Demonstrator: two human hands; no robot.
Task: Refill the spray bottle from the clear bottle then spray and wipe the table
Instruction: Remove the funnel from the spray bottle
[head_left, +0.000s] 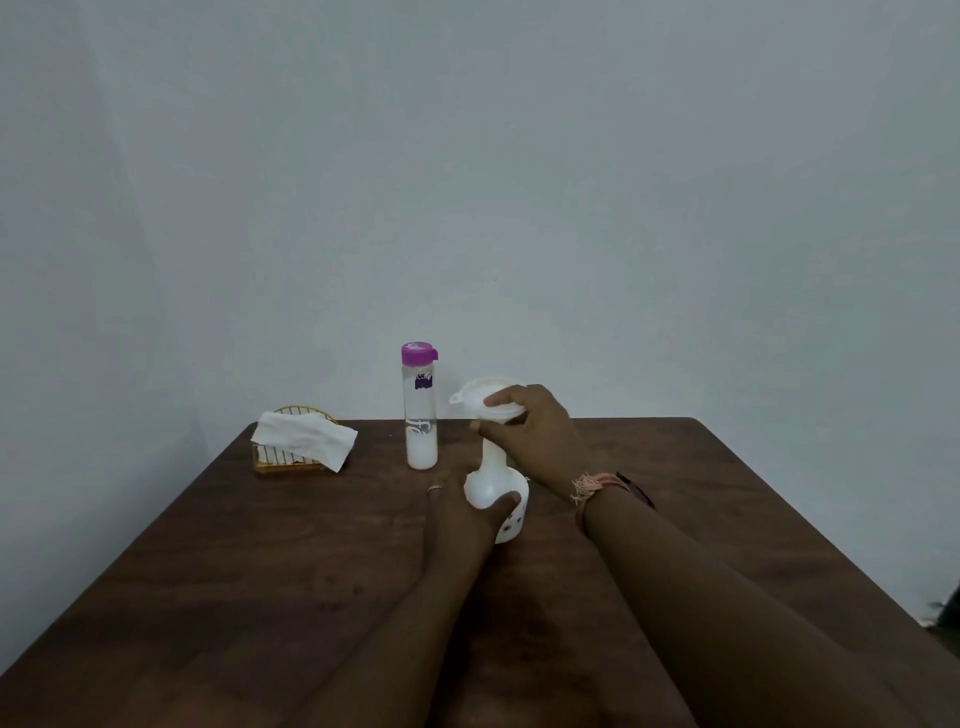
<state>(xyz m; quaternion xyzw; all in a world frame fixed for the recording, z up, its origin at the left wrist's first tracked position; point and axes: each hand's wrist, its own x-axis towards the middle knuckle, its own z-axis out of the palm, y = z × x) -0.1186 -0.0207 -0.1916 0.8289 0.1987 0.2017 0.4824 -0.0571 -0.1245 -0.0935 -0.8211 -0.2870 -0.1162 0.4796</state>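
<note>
A white spray bottle body (491, 486) stands upright on the brown wooden table (260, 561). A white funnel (485, 400) sits in its neck. My left hand (462, 512) wraps the bottle's lower body from the left. My right hand (535, 431) grips the funnel's rim and stem from the right. Just behind and to the left stands the tall clear bottle (421, 415) with its purple cap (418, 353) on and white liquid at the bottom. No spray head is visible.
A gold wire holder (288, 457) with a white cloth (304, 439) draped over it sits at the table's back left. A dark object (636, 488) lies partly hidden behind my right wrist. A plain wall rises behind the table's far edge.
</note>
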